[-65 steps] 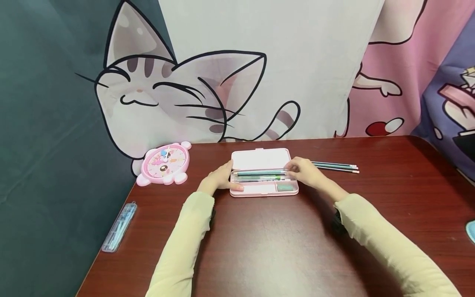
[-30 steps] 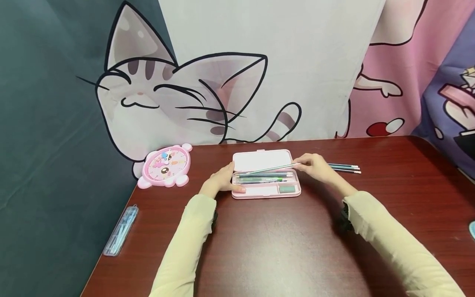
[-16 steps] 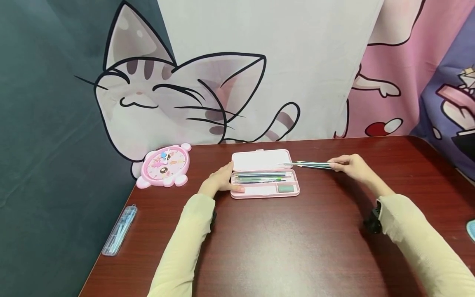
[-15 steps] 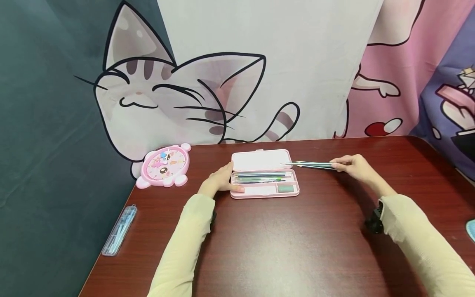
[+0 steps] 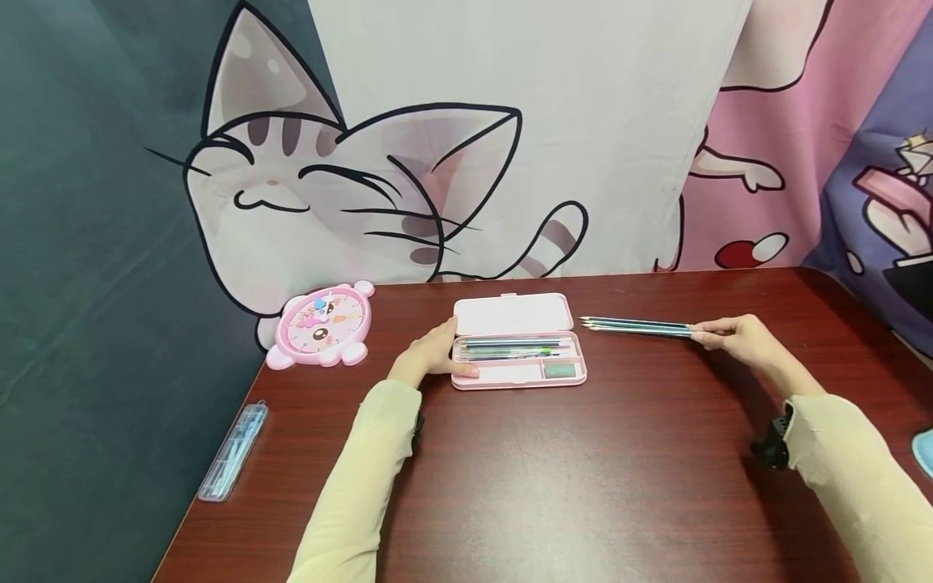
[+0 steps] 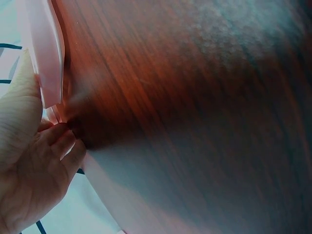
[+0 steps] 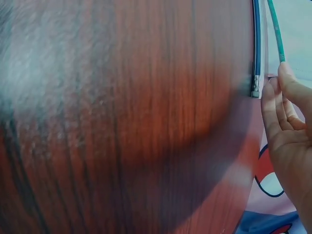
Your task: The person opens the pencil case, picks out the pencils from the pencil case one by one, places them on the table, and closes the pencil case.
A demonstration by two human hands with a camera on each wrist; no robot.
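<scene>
A pink pencil case (image 5: 513, 313) lies unfolded on the table, with several pencils and pens (image 5: 510, 350) in its long slot and a grey-green eraser (image 5: 560, 370) in a front compartment. My left hand (image 5: 428, 354) holds the case at its left edge, thumb over the front corner, fingers along the side. Right of the case, my right hand (image 5: 743, 338) pinches a green pencil (image 7: 276, 29) near its end between thumb and fingers. Close beside it, dark blue pencils (image 7: 257, 44) lie on the table, tips towards the case in the head view.
A pink toy clock (image 5: 324, 325) lies at the back left. Near the left edge is a clear plastic box (image 5: 233, 452) with pale blue items inside. A light blue object (image 5: 924, 453) shows at the far right. Printed cloth (image 5: 583, 146) hangs behind the brown table (image 5: 554, 470).
My right hand has drawn a pencil out of the case and carried it right, alongside the pencils on the table. My left hand has stayed on the case.
</scene>
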